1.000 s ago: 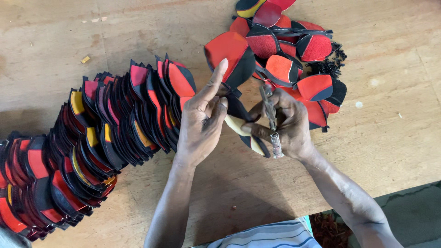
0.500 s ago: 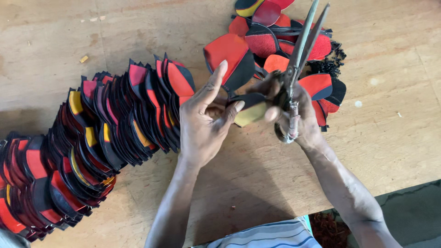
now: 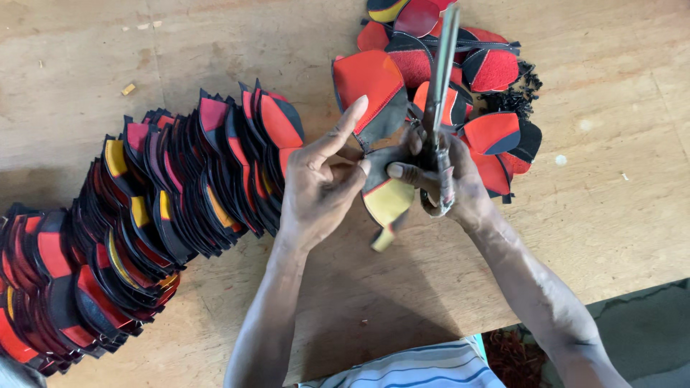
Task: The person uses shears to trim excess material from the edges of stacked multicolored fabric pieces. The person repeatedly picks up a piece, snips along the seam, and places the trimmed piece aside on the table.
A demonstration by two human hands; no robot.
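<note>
Black-and-yellow curved leather piece [image 3: 388,201] is pinched above the wooden tabletop [image 3: 611,215] between the left hand [image 3: 316,183] and right hand [image 3: 449,179], which also clamps long metal scissors [image 3: 440,93], blades upward, probably to keep them aside.

No packages, labels, signs or screens show anywhere in view

The light is soft and bright, like daylight, with no harsh glare. The wooden table [image 3: 215,43] looks warm and evenly lit. Dark shadows lie under both arms and beside the long pile of cut pieces [image 3: 144,215]. The scissors [image 3: 440,93] look a little blurry. The rest is sharp.
</note>
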